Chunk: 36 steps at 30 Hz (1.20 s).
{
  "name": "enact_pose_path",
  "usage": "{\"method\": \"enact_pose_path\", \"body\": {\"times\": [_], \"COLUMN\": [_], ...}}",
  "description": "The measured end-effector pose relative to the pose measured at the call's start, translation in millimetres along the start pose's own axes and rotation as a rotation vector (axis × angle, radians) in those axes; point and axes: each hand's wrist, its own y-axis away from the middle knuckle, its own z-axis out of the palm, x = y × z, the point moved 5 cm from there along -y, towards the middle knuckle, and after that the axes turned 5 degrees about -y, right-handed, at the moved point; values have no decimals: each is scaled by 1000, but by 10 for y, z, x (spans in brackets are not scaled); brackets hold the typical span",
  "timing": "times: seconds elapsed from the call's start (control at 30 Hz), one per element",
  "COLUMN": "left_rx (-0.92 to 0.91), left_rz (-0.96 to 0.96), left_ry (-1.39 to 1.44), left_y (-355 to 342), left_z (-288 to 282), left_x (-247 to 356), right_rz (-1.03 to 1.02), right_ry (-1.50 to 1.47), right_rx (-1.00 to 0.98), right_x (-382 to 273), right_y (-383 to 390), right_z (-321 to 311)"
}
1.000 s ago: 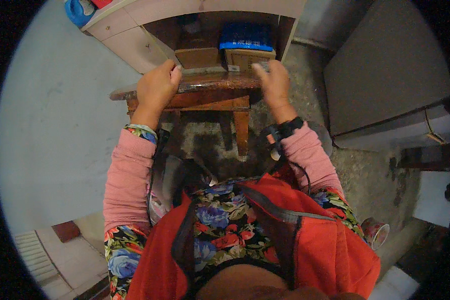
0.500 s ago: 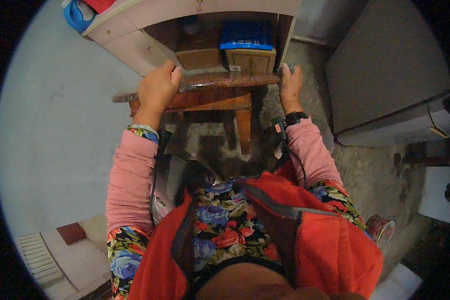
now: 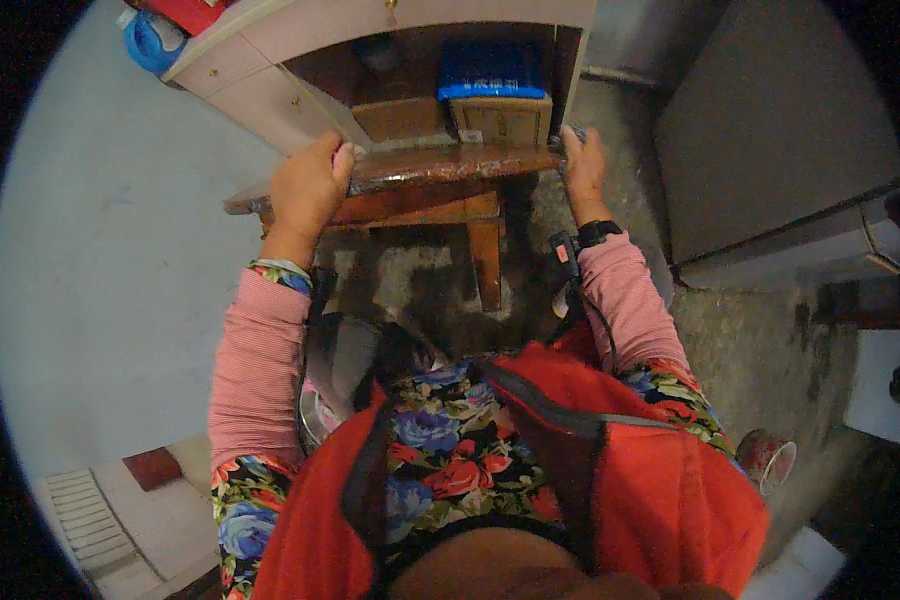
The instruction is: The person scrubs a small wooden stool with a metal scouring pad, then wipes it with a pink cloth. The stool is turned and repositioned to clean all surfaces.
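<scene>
A long brown board with a glossy, worn surface [image 3: 440, 168] is held crosswise in front of me, seen nearly edge-on. My left hand [image 3: 310, 190] is closed on it, with the board's left end sticking out past the wrist. At the board's right end my right hand [image 3: 584, 175] grips it, fingers curled; a small greyish-green bit, too small to name, shows by the fingertips. Beneath the board stands a low wooden stool [image 3: 486, 260], its top partly covered. Whether board and stool touch, I cannot tell.
Beyond the board is a pale cabinet [image 3: 255, 95] with an open shelf holding cardboard boxes [image 3: 500, 122] and a blue package [image 3: 490, 70]. On the right stands a large grey appliance-like box [image 3: 770, 150]. A small reddish bucket [image 3: 767, 460] sits on the floor at lower right.
The board has tilted so more of its broad face shows. My left hand has shifted slightly down and left; both hands keep their grip.
</scene>
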Motion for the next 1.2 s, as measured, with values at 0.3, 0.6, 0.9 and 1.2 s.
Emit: {"method": "enact_pose_path", "body": {"times": [0.3,0.6,0.9,1.2], "left_rx": [-13,-3,32,18], "left_rz": [-17,28,61,82], "left_ry": [10,65,128,87], "left_y": [50,103,198,185], "left_z": [-26,-4,11,11], "left_x": [45,54,144,199], "right_rz": [-546,14,-306,44], "right_ry": [9,-119,-170,-218], "right_rx": [-138,62,-135,0], "right_x": [-595,1023,72,1004], "right_y": [562,-455,247,-482], "right_z": [106,18,-104,-44]}}
